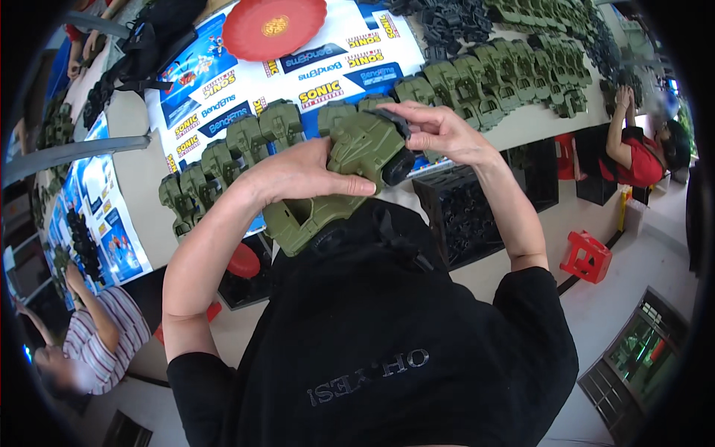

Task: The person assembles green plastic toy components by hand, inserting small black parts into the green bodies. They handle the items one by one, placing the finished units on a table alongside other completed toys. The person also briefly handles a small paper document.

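An olive-green toy vehicle with black wheels is held above the table's near edge, close to my body. My left hand wraps over its side, thumb lying along the body. At the vehicle's far right end, my right hand pinches a dark grey part against the green shell, its fingers on top and thumb below. Whether that part is attached cannot be seen. One black wheel shows just under the right thumb.
Rows of green vehicle bodies line the table, with black parts piled behind. A red scalloped tray sits on printed sheets. Below the edge stands a dark crate of black pieces. People work at both sides; a red stool stands right.
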`<state>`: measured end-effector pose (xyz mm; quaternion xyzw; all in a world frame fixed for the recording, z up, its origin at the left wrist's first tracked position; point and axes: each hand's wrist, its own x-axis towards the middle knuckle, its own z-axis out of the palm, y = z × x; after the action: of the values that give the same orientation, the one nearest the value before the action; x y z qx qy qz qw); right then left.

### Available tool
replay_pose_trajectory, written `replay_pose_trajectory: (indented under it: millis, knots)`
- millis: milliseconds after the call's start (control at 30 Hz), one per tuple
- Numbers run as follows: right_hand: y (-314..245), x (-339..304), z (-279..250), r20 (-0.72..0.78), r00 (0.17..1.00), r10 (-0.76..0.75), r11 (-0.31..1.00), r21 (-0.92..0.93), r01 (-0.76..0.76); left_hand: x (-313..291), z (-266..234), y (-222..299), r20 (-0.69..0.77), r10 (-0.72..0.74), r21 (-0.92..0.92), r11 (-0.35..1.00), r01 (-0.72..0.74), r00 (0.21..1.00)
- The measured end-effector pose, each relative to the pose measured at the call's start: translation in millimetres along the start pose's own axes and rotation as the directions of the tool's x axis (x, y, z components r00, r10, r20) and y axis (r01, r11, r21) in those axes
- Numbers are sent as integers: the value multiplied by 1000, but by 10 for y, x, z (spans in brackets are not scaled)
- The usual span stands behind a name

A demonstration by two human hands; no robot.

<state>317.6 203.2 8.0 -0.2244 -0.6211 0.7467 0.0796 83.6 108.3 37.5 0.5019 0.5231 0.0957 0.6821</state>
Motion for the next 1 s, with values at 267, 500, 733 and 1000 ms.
replay_pose_trajectory:
  millis: [267,500,733,1000]
  knots:
    - [145,115,-143,-8,1000,-2,988,157,3,44,-18,-65,47,-3,-145,989,10,999]
    - [57,182,-179,46,999,12,1000,1,-12,64,-34,-68,32,-60,-142,988,64,998]
    - [70,116,-104,95,983,-157,942,-284,178,49,102,-142,-128,-52,27,998,56,990]
    - [280,260,303,-428,895,124,990,-9,-142,100,329,-116,-296,110,492,869,53,949]
